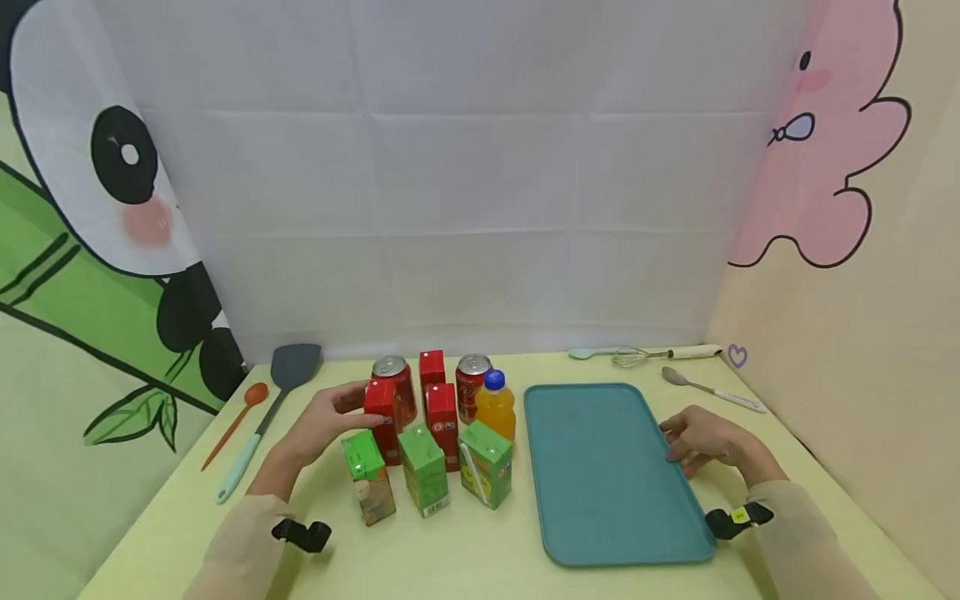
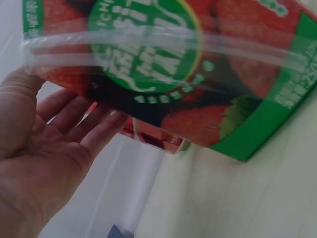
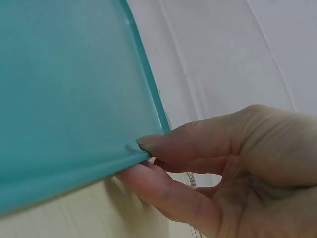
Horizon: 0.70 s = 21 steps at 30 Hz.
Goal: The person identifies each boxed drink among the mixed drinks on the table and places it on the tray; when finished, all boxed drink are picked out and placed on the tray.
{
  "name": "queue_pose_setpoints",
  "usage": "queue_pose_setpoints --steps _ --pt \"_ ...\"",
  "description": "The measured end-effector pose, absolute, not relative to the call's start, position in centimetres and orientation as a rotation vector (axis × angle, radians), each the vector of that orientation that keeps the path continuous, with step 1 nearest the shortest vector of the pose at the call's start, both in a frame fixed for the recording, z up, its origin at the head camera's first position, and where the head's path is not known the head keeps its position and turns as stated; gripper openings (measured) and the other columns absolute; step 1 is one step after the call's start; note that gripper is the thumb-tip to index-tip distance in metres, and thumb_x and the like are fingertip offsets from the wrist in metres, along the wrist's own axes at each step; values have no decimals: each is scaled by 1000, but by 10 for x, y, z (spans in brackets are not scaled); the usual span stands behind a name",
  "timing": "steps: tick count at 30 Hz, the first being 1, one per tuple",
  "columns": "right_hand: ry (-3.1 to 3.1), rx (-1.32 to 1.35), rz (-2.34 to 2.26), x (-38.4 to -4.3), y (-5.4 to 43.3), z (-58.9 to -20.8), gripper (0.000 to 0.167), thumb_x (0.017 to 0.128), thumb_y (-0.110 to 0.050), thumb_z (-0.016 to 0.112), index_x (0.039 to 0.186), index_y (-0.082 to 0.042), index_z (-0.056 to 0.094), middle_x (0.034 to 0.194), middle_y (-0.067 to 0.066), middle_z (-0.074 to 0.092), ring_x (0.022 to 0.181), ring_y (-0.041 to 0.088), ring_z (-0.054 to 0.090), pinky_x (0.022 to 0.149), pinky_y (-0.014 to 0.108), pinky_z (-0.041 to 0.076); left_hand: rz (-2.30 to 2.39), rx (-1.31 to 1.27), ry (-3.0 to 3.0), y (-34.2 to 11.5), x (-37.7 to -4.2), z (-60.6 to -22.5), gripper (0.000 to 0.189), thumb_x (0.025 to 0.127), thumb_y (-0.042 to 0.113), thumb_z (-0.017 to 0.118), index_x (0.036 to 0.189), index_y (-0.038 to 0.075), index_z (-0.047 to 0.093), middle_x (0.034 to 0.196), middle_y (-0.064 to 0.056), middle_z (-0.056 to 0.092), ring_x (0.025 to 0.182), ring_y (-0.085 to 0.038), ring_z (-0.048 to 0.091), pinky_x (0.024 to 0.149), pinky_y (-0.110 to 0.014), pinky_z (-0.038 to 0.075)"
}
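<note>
My left hand (image 1: 321, 425) is at a red drink carton (image 1: 387, 437), its thumb across the front and its other fingers round the far side. In the left wrist view a strawberry-printed green carton (image 2: 208, 79) stands close to the camera and hides part of the grip. Two more green cartons (image 1: 425, 475) stand just right of it. On the right, my right hand (image 1: 705, 437) pinches the rim of a teal tray (image 1: 618, 475) between thumb and fingers. The tray's corner (image 3: 84, 168) and my right fingers (image 3: 168, 198) show in the right wrist view.
Behind are cola cans (image 1: 471, 387), more red cartons (image 1: 442, 425) and an orange juice bottle (image 1: 495, 408). A grey spatula (image 1: 295, 367) and orange spoon (image 1: 253, 395) lie left. A whisk (image 1: 637, 357), pale spoon (image 1: 588, 353) and grey spoon (image 1: 678, 378) lie at the back right.
</note>
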State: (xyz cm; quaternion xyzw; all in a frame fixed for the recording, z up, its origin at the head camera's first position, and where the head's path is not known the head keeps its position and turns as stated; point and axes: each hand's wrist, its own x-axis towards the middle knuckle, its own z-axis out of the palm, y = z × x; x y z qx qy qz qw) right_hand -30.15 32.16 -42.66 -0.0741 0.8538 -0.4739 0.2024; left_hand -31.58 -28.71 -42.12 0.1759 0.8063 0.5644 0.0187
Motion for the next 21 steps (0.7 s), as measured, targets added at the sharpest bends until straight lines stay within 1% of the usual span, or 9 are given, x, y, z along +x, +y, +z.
queue_pose_setpoints --steps 3,5,10,15,19,21 --pt "2382 -204 -1318 -302 322 -428 67 81 8 72 136 27 37 127 37 52 90 25 65 61 42 60 1755 549 2542 -291 -312 -419 64 87 18 79 143 5 53 135 -15 60 125 -33 55 95 -39 51" --pt "2374 -204 -1319 -303 321 -428 67 82 8 72 136 26 38 128 39 52 90 26 66 61 42 60 1762 548 2575 -294 -309 -416 62 88 18 79 143 5 53 133 -14 62 123 -26 57 94 -36 51" --pt "2358 -224 -1327 -303 321 -428 66 82 9 72 136 26 38 125 37 54 88 26 66 61 42 60 1799 551 2640 -301 -300 -396 60 90 19 76 144 6 53 130 -6 64 117 -13 60 91 -31 52" --pt "2370 -214 -1322 -301 321 -426 66 83 8 72 137 26 38 126 37 54 88 26 66 62 42 60 1841 578 2675 -301 -292 -374 58 91 16 75 143 3 53 122 1 68 110 -12 63 87 -28 54" --pt "2375 -191 -1323 -302 321 -425 65 83 9 72 137 25 39 125 37 54 86 25 66 62 42 60 1865 558 2687 -297 -283 -357 58 92 15 75 143 1 52 119 6 67 111 -12 61 87 -26 54" --pt "2370 -185 -1328 -303 321 -426 65 82 10 72 136 25 39 125 37 54 84 25 67 62 41 60 1860 534 2714 -294 -277 -349 60 92 15 75 144 2 51 119 10 66 112 -10 59 86 -24 54"
